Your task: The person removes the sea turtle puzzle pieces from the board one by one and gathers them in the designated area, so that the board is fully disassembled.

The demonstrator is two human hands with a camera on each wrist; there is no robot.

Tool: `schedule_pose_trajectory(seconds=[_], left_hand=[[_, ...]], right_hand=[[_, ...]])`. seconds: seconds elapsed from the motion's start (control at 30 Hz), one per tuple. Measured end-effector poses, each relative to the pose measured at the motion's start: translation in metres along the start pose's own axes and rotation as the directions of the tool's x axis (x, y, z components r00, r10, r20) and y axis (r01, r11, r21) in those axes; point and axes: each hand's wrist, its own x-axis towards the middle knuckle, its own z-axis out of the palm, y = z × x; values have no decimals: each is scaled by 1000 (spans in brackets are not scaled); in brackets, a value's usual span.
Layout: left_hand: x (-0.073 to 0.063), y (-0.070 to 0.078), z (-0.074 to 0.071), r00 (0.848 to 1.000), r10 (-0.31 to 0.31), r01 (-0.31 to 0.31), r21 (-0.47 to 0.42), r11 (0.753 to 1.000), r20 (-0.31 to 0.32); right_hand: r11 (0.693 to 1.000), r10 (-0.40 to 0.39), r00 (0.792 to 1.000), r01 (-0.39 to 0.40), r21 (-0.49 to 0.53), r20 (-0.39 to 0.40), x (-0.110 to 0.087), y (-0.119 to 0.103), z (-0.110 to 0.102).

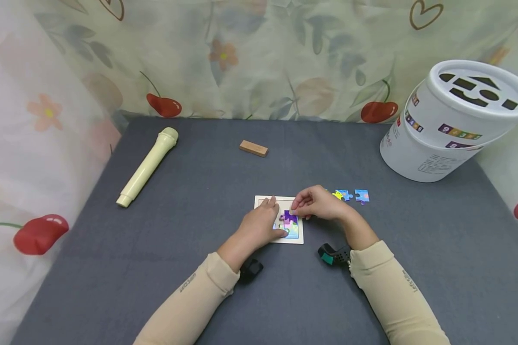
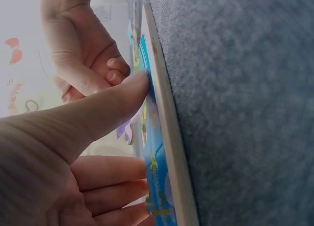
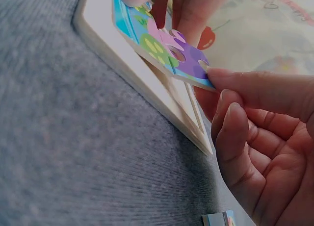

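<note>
A wooden puzzle tray [image 1: 300, 237] lies on the dark cloth with brightly coloured jigsaw pieces in it. My left hand [image 1: 259, 227] spreads over its left part, the thumb [image 2: 122, 99] pressing on the pieces near the front edge. At the right side my right hand [image 1: 321, 203] pinches a purple puzzle piece [image 3: 191, 64] between thumb and fingers. In the right wrist view this piece adjoins a pink and green one [image 3: 156, 47], and their edge is tilted up off the tray floor. My left hand hides the tray's left side.
Loose puzzle pieces [image 1: 362, 195] lie right of the tray, partly behind my right hand. Farther back is a small wooden block [image 1: 253, 148]. A cream microphone-shaped object [image 1: 147, 167] lies at the left; a white bucket [image 1: 436, 163] with a shape-cutout lid [image 1: 483, 88] stands back right.
</note>
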Motion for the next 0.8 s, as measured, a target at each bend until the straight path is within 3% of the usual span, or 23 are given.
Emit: schedule_pose_trajectory(seconds=[0.3, 0.47, 0.8], left_hand=[[1, -1, 1, 1000, -8, 8, 0, 1000, 7], [2, 0, 1, 1000, -14, 14, 5, 1000, 16], [0, -2, 2, 1000, 0, 0, 1, 1000, 6]], right_hand=[[1000, 13, 1000, -13, -16, 10, 0, 1, -3], [1000, 21, 998, -22, -21, -56, -7, 1, -12], [998, 66, 984, -64, 13, -168, -44, 20, -48]])
